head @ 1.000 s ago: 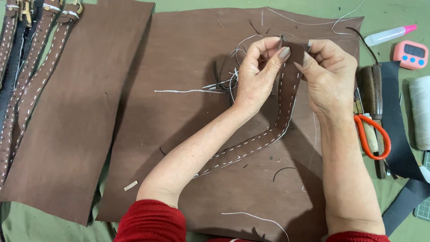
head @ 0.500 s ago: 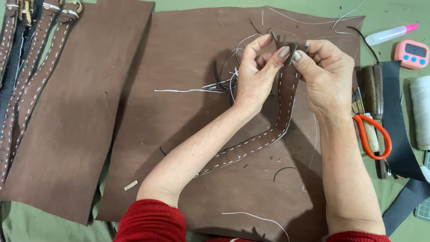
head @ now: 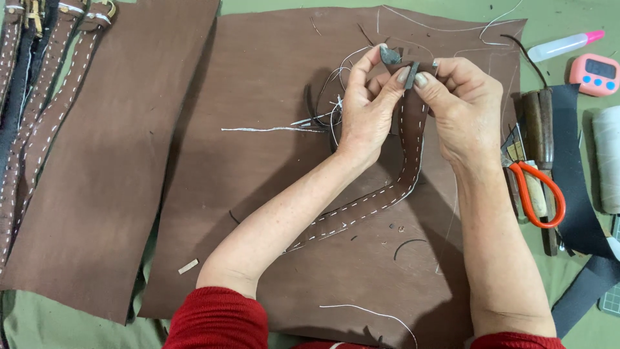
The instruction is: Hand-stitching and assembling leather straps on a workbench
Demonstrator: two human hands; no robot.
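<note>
Strap [head: 407,161], brown stitched leather, curves limply over the big leather sheet [head: 271,181] on the desk; it looks light and pliable. Left hand [head: 368,113] and right hand [head: 462,106] pinch its upper end, probably the handiest hold, beside loose threads [head: 323,116].

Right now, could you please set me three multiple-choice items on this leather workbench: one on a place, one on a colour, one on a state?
1. Where do the scissors lie?
A. right of the right hand
B. left of the left hand
C. on the spool

2. What colour is the small timer?
A. green
B. pink
C. black

3. How is the stitched strap held?
A. flat, untouched
B. its end pinched by both hands
C. rolled in one hand

Answers: 1 A, the orange handles sit by the right wrist; 2 B, its case is pink; 3 B, fingertips of both hands meet at its upper end.
</note>
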